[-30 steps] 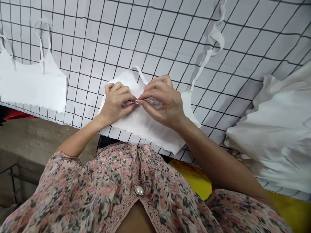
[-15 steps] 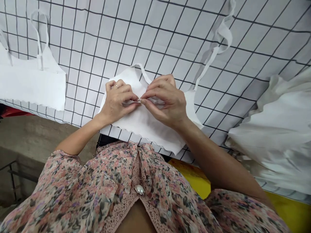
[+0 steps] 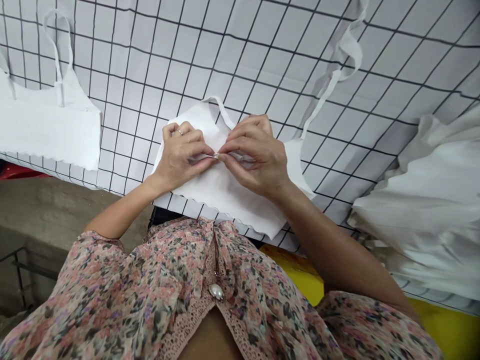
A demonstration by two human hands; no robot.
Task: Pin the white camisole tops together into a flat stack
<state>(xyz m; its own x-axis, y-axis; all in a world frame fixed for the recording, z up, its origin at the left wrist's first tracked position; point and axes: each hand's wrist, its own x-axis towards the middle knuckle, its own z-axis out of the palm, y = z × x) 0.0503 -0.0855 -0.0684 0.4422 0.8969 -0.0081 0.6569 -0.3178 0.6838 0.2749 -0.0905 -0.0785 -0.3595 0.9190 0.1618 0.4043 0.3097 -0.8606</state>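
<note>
My left hand (image 3: 182,157) and my right hand (image 3: 255,155) meet over a white camisole top (image 3: 225,200) lying flat on a black-gridded white sheet (image 3: 232,65). Between their fingertips both hands pinch a small metal pin (image 3: 216,156), partly hidden by my fingers. A fold of thin white fabric (image 3: 240,157) lies under my right hand. One thin strap (image 3: 221,111) of the top loops out above my hands, and a longer strap (image 3: 322,102) runs up to the right.
Another white camisole (image 3: 48,125) lies on the grid at the left. A heap of white fabric (image 3: 423,210) sits at the right. Below the sheet's edge are a yellow surface (image 3: 296,270), a red item (image 3: 18,171) and a concrete floor (image 3: 48,210).
The view has drifted slightly, shifting the scene a little. My fingertips stay pinched on the metal pin, and the top has not visibly moved beneath my hands.
</note>
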